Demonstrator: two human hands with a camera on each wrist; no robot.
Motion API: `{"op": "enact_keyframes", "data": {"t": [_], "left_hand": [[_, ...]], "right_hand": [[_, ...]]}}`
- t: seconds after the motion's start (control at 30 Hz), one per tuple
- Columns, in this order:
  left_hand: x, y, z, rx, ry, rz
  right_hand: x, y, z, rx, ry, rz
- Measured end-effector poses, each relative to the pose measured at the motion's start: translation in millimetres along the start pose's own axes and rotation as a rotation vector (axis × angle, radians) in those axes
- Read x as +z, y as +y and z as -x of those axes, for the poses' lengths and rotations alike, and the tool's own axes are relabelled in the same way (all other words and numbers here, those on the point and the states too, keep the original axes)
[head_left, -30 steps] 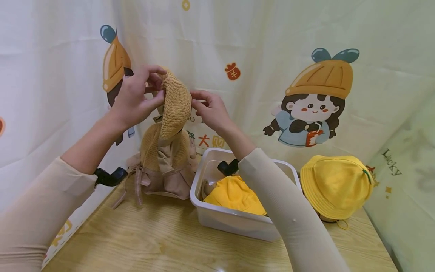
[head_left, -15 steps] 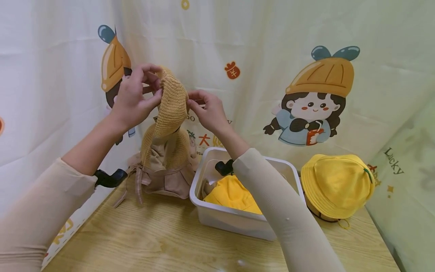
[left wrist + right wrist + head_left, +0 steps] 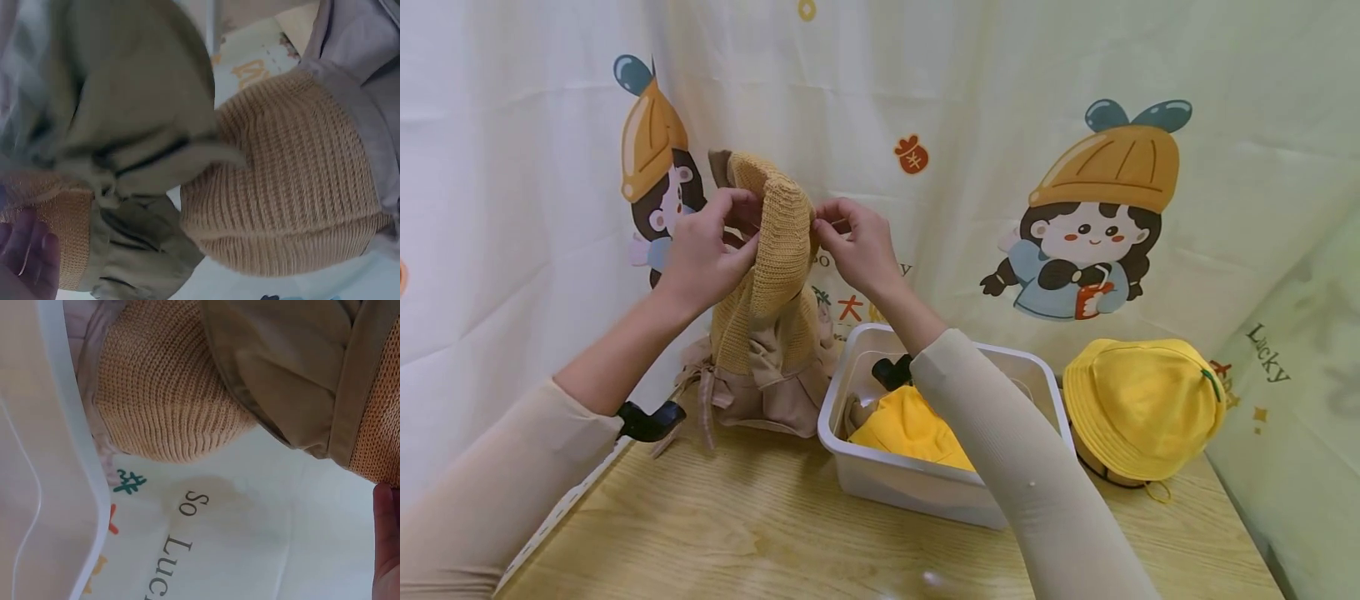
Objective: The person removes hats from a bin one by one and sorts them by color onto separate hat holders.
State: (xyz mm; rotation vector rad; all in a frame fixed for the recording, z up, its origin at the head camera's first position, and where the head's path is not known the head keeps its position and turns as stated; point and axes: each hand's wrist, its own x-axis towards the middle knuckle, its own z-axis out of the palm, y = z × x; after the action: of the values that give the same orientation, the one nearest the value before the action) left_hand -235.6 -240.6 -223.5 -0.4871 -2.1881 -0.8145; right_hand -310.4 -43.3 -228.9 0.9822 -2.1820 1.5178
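In the head view, my left hand [image 3: 707,254] holds the left side of a tan knitted hat with a khaki cloth brim [image 3: 782,242]. My right hand [image 3: 857,242] pinches its right side. The hat is raised, and part of its brim hangs down in front of a second knitted hat [image 3: 727,333] with a pinkish-beige brim, which stands below. Close up in the left wrist view, the fingers [image 3: 37,256] touch the held hat's knit crown [image 3: 72,240]. In the right wrist view, a fingertip [image 3: 384,497] meets the knit edge beside the khaki brim [image 3: 281,369].
A white plastic bin [image 3: 917,492] stands on the wooden table [image 3: 722,517] with a yellow cloth item [image 3: 913,429] inside. To its right, a yellow bucket hat [image 3: 1142,408] sits at the table's edge. Printed curtains [image 3: 970,100] enclose the back and sides.
My left hand has shifted down along the held hat, uncovering its top and a flap of brim at upper left. The hat has moved slightly left; my right hand stays pinched on it.
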Motion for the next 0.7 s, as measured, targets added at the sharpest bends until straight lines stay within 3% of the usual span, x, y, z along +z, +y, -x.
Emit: {"op": "enact_keyframes", "data": {"t": [0.2,0.3,0.4,0.6,0.7], "left_hand": [[7.8,-1.3,2.9,-0.146,-0.097,0.109],[10.2,-2.7,1.6,-0.184,-0.137,0.15],[12.7,-4.8,0.4,-0.184,-0.133,0.155],[16.0,-10.7,-2.0,-0.134,-0.033,0.133],[17.1,-13.2,-3.1,-0.115,-0.025,0.104]], "right_hand": [[2.6,0.6,0.5,0.025,0.02,-0.029],[3.4,1.5,1.0,0.03,0.02,-0.025],[4.3,2.0,1.2,0.021,0.02,-0.008],[7.6,-0.3,0.7,-0.005,0.018,0.006],[8.4,-1.3,0.2,0.006,0.029,-0.002]]}}
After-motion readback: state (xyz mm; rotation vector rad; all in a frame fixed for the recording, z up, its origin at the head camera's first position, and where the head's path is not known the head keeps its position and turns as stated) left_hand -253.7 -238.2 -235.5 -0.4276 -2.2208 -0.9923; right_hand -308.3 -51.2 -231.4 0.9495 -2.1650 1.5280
